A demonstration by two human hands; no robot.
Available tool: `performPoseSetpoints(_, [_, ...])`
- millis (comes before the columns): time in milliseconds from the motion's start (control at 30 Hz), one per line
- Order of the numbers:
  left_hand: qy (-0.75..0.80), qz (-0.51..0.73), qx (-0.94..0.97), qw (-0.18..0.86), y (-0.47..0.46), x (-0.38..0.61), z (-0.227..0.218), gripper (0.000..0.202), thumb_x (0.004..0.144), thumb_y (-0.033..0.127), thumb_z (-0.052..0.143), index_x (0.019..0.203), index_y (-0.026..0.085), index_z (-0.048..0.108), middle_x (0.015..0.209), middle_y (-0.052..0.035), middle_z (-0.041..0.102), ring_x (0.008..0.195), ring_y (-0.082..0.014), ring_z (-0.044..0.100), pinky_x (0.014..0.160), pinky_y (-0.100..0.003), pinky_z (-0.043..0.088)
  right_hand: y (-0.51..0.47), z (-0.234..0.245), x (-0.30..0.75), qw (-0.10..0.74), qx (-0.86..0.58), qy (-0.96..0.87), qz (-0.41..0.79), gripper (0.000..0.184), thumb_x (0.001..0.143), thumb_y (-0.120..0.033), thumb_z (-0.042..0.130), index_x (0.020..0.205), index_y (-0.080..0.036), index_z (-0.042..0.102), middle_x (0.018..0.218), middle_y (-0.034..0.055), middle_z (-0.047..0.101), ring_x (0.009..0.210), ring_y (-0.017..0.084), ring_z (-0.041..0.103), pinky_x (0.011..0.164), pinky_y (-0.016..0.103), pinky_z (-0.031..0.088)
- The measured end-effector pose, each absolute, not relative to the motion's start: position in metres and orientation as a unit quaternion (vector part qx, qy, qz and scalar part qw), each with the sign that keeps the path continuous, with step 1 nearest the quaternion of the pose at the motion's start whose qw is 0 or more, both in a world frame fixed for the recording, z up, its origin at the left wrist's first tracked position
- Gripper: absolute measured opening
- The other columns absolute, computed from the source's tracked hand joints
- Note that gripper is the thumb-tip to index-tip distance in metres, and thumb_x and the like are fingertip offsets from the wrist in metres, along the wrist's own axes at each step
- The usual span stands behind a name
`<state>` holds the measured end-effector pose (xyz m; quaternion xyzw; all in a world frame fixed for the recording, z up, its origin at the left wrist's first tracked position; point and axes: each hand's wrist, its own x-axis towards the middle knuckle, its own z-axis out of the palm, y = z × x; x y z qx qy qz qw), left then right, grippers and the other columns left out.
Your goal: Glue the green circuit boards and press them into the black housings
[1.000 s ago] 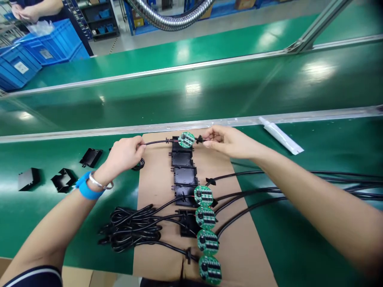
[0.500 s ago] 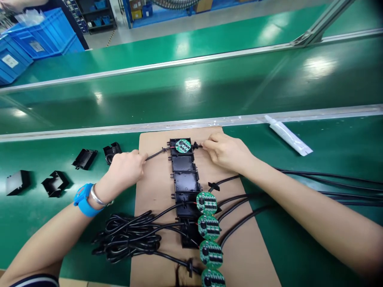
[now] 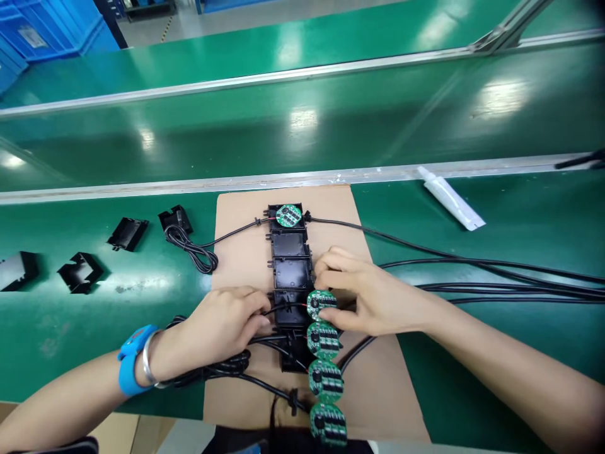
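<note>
My left hand (image 3: 231, 318) is closed on a thin black cable (image 3: 283, 308) that leads to a round green circuit board (image 3: 322, 305). With thumb and fingers about that same board, my right hand (image 3: 359, 293) grips its edge. Three more round boards (image 3: 326, 381) lie in a row below it. Under the hands runs a column of black plastic cases (image 3: 292, 272). In the top case sits another green board (image 3: 288, 215), wired to a cable on each side. A bundle of coiled black cable (image 3: 227, 366) is partly hidden beneath my left forearm.
Everything central lies on a cardboard sheet (image 3: 241, 221) over the green bench. Several loose black case parts (image 3: 80, 272) and a small cable coil (image 3: 201, 255) are at left. A white tube (image 3: 451, 198) and long black cables (image 3: 496, 268) lie at right. Blue crates (image 3: 57, 31) stand behind.
Both hands have left the cables beside the top board and come down toward the nearer boards. Now they hold the uppermost board of the row and its cable. The view has tilted slightly downward.
</note>
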<state>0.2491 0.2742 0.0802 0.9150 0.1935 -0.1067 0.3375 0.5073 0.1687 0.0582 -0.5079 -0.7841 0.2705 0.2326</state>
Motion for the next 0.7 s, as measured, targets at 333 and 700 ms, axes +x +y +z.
performPoseSetpoints(333, [0.297, 0.036, 0.925, 0.235, 0.319, 0.252, 0.101, 0.019, 0.096, 0.028, 0.043, 0.096, 0.018, 0.059, 0.085, -0.0028, 0.066, 0.073, -0.0169, 0.061, 0.067, -0.029, 0.045, 0.186, 0.060, 0.545, 0.269, -0.592, -0.712, 0.266, 0.029, 0.092, -0.044, 0.058, 0.112, -0.023, 0.056, 0.100, 0.0083, 0.066, 0.083, 0.021, 0.062, 0.070, 0.034, 0.050])
performPoseSetpoints(700, [0.263, -0.047, 0.961, -0.067, 0.336, 0.277, 0.062, 0.024, 0.097, 0.022, 0.043, 0.104, 0.018, 0.065, 0.090, -0.0082, 0.066, 0.083, -0.0252, 0.064, 0.066, -0.035, 0.047, 0.205, 0.012, 0.550, 0.173, -0.625, -0.760, -0.042, 0.024, 0.095, -0.020, 0.045, 0.082, -0.019, 0.065, 0.087, 0.0119, 0.067, 0.081, 0.024, 0.056, 0.072, 0.038, 0.046])
